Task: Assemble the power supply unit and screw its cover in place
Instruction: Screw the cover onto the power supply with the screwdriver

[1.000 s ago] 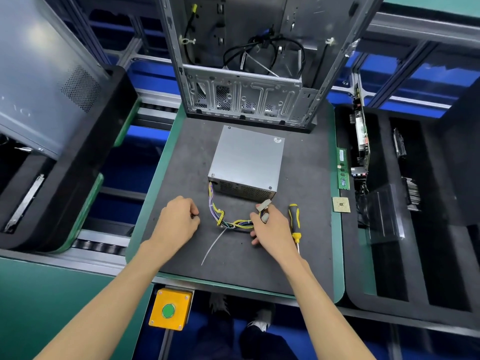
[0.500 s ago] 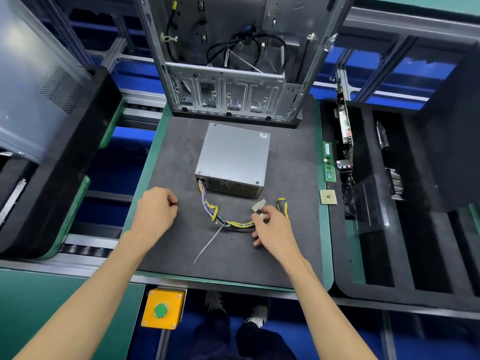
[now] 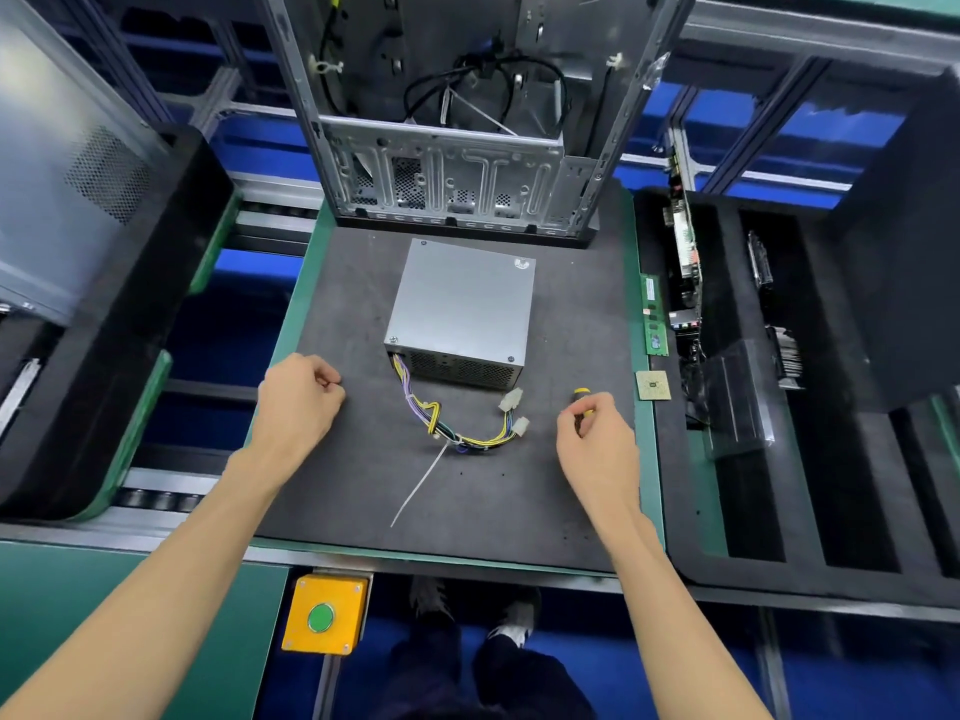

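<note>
A grey metal power supply unit (image 3: 465,306) sits in the middle of the dark mat (image 3: 343,459), its cover on top with screws at the corners. A bundle of yellow, purple and black wires (image 3: 447,426) with white connectors (image 3: 511,400) curls out of its front left corner, and a white cable tie (image 3: 421,485) trails toward me. My right hand (image 3: 597,439) grips the yellow and black screwdriver (image 3: 581,394) to the right of the wires. My left hand (image 3: 298,402) rests on the mat left of the unit, fingers curled, holding nothing I can see.
An open computer case (image 3: 452,168) stands upright at the back of the mat. A RAM stick (image 3: 654,314) and a CPU chip (image 3: 653,385) lie on the green edge at right. Black foam trays (image 3: 831,459) with parts flank the right; a yellow button box (image 3: 324,613) sits below.
My right hand let go of the wire connectors, moved right and took hold of the screwdriver. My left hand drew away from the wires to the left.
</note>
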`<state>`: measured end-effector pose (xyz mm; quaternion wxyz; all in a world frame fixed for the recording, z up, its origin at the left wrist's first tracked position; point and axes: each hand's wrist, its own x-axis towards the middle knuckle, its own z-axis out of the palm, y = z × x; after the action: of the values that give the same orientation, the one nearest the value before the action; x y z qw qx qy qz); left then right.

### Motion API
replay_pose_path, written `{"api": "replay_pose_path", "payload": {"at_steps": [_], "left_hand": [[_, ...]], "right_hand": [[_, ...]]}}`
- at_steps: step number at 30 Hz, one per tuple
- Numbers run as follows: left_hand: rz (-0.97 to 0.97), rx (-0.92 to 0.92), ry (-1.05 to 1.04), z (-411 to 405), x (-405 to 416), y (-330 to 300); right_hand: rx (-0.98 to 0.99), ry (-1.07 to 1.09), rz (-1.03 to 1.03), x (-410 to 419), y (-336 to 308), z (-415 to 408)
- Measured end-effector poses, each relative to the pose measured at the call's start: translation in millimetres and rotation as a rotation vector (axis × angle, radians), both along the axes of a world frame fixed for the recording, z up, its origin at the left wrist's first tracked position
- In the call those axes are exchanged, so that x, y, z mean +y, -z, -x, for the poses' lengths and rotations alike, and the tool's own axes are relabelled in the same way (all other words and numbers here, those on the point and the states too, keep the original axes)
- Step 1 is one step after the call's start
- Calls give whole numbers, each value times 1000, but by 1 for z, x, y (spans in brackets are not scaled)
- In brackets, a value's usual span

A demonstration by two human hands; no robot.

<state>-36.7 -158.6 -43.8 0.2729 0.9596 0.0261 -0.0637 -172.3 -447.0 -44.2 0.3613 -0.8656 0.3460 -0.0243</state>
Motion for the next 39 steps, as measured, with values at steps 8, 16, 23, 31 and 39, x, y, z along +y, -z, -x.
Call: {"api": "replay_pose_path", "payload": {"at_steps": [8, 16, 23, 31, 39], "left_hand": [[-5, 25, 72, -13, 4, 0], [204, -265, -14, -9, -13, -35], [527, -469, 358, 47, -111, -103], [415, -6, 715, 114, -234, -57], [163, 125, 638, 137, -268, -6]], "right_hand": [[113, 10, 89, -19, 4, 8], [145, 18, 6, -34, -2, 16], [1, 46, -68, -64, -30, 29], [159, 116, -23, -148, -28, 92], [441, -92, -19, -179, 12, 101]]}}
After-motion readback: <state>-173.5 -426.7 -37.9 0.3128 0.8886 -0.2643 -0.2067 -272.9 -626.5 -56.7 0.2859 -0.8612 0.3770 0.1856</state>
